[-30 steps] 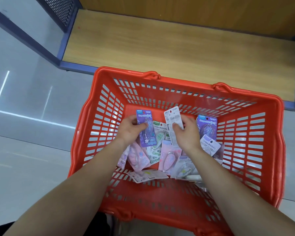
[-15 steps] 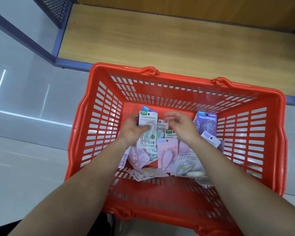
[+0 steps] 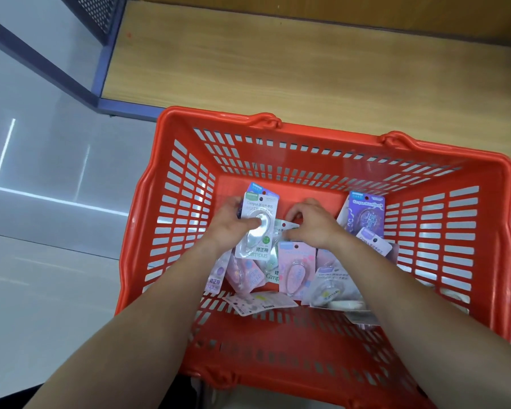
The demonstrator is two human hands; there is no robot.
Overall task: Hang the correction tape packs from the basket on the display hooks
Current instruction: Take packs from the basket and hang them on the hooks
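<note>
Correction tape packs (image 3: 292, 270) crowd our red basket (image 3: 322, 329); left hand (image 3: 230, 225) grips a white pack (image 3: 257, 246), right hand (image 3: 313, 222) curls over others, grasp unclear; wooden shelf (image 3: 278, 69) beyond.

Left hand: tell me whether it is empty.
No, the left hand grips a white-and-green pack, thumb pressed across its blister.

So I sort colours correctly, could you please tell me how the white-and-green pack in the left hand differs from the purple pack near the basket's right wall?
The white-and-green correction tape pack is gripped by the left hand, thumb on its blister; the purple correction tape pack lies untouched. The white one sits left of centre, the purple one toward the red plastic basket's right wall. Both are Campus-branded blister cards.
</note>
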